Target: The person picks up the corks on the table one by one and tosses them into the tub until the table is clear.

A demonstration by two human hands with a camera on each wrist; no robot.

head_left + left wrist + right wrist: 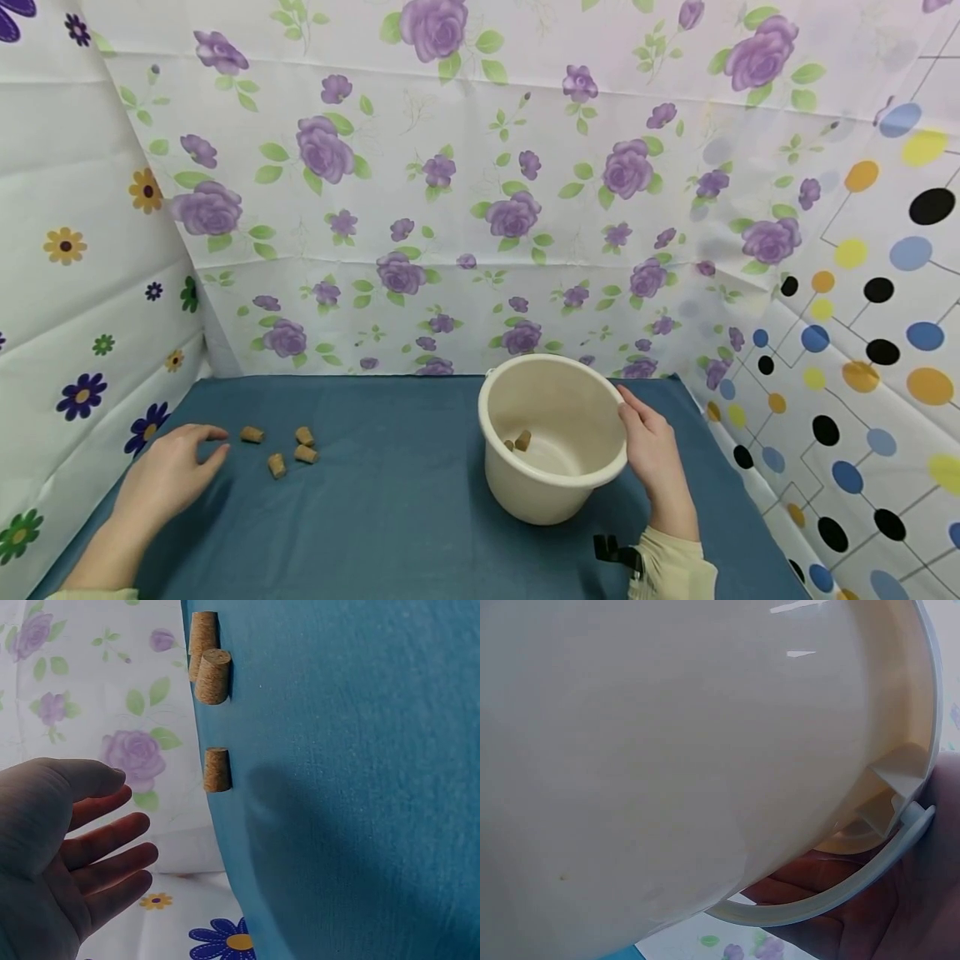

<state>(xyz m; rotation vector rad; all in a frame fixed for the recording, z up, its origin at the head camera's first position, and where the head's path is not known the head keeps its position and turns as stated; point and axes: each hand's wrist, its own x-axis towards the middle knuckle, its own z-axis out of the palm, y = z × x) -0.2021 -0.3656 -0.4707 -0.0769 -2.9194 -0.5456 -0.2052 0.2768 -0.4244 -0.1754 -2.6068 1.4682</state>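
Note:
My left hand hovers at the left of the blue cloth, thumb and fingers apart and holding nothing. Just beyond its fingertips several small brown corks lie loosely grouped, the nearest cork a short way to the right. In the left wrist view the relaxed fingers and a cork are apart. On the right, my right hand grips the rim of a cream plastic bucket. Inside the bucket are a cork and part of another. The right wrist view shows the bucket's wall and its handle, with the fingers partly hidden behind.
A blue cloth covers the work surface. Behind it hangs a white sheet with purple roses. Flowered and dotted sheets stand along the left and right sides. A black strap sits at the right wrist.

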